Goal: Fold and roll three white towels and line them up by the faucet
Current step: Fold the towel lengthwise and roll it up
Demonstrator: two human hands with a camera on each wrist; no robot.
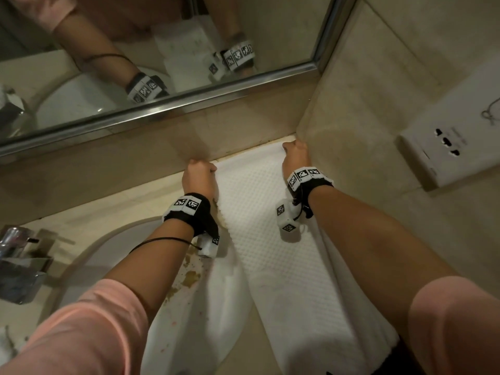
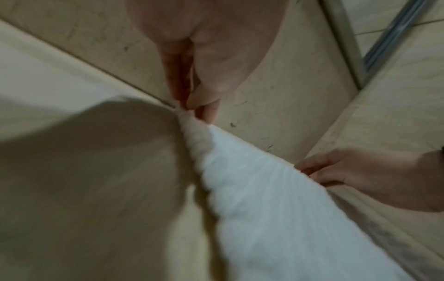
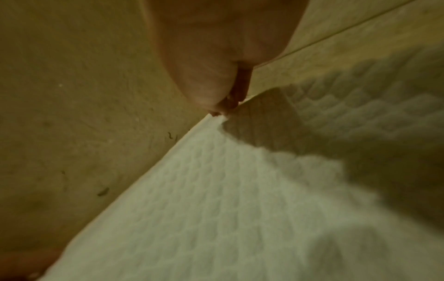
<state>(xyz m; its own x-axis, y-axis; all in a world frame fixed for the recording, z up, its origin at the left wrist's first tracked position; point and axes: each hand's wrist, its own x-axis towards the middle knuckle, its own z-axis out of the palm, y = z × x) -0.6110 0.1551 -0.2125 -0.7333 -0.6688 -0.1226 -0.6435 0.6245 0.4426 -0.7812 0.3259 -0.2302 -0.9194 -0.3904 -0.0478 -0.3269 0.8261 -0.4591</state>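
Waffle-textured cloth towel (image 1: 270,239), glossy stone counter (image 1: 81,212), shiny metal faucet (image 1: 19,255).

A bathroom is showing itself here: a mirror (image 1: 162,50), basin (image 1: 89,255), chrome faucet (image 1: 16,255) and tiled walls (image 1: 378,90).

— What do we see of the towel (image 1: 273,239)?
— We see it white and waffle-textured, spread flat lengthwise, its far edge against the back wall (image 1: 151,158), its near end hanging down toward us.
— And the faucet (image 1: 16,255)?
— Chrome, well left of the towel, far from that wall's corner.
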